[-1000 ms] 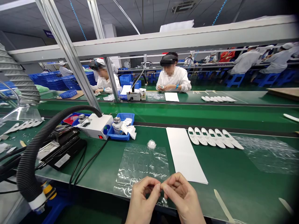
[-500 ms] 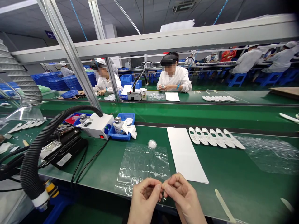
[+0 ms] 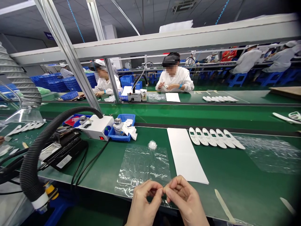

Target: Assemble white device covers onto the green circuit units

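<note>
My left hand (image 3: 147, 201) and my right hand (image 3: 185, 199) meet at the front edge of the green table, thumbs and forefingers pinched together tip to tip. Whatever lies between the fingertips is too small to make out. Beneath and beyond them a clear plastic sheet (image 3: 143, 166) lies flat, with a small clump of clear bits (image 3: 152, 145) at its far edge. White paper (image 3: 185, 153) lies to the right of the sheet. Several white oval shells (image 3: 210, 137) form a row beside the paper.
A white box with a red switch (image 3: 97, 127) and a blue tray (image 3: 131, 117) holding a bottle stand at the back left. A black hose (image 3: 30, 163) arches at left. Yellowish strips (image 3: 223, 205) lie at right. Across the green belt (image 3: 164, 114), people in white sit working.
The view has shifted slightly. On the belt at far right, white parts have moved left, further into view. My hands keep nearly the same pinched pose.
</note>
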{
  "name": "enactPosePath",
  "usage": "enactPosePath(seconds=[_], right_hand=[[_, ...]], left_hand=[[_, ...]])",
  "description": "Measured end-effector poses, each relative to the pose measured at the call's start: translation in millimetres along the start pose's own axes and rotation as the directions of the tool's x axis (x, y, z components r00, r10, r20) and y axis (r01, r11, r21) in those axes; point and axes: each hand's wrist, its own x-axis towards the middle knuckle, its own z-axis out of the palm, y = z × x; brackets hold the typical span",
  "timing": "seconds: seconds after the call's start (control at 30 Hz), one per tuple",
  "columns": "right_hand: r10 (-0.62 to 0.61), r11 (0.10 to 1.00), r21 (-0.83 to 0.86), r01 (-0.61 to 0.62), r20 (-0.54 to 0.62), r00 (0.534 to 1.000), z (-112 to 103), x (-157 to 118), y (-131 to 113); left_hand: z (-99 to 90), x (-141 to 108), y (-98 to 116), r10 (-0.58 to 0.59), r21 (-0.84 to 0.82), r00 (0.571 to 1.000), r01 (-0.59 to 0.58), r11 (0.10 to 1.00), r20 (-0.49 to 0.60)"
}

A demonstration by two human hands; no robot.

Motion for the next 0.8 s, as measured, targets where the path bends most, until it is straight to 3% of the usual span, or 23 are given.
enactPosePath(seconds=[0.1,0.2,0.3,0.63,0.8], right_hand=[[-0.001,0.999,-0.037,0.000,-0.010,1.000,0,0,-2],[-0.017,0.995,-0.095,0.013,-0.037,0.999,1,-1,-4],[-0.052,0.987,-0.156,0.041,-0.070,0.996,3,-2,-4],[-0.061,0.977,-0.208,0.050,-0.046,0.997,-8,-2,-11],[-0.087,0.968,-0.241,0.065,-0.083,0.993,-32,6,-12]], left_hand=[[3.8,0,0,-0.092,-0.177,0.996,0.092,0.980,0.006],[8.7,1,-3,-0.185,-0.417,0.982,0.178,0.891,0.024],[13.3,3,-8,-0.208,-0.548,0.978,0.192,0.814,0.033],[16.2,3,-10,-0.255,-0.736,0.956,0.278,0.618,0.148],[14.6,1,-8,-0.270,-0.694,0.950,0.300,0.655,0.156]])
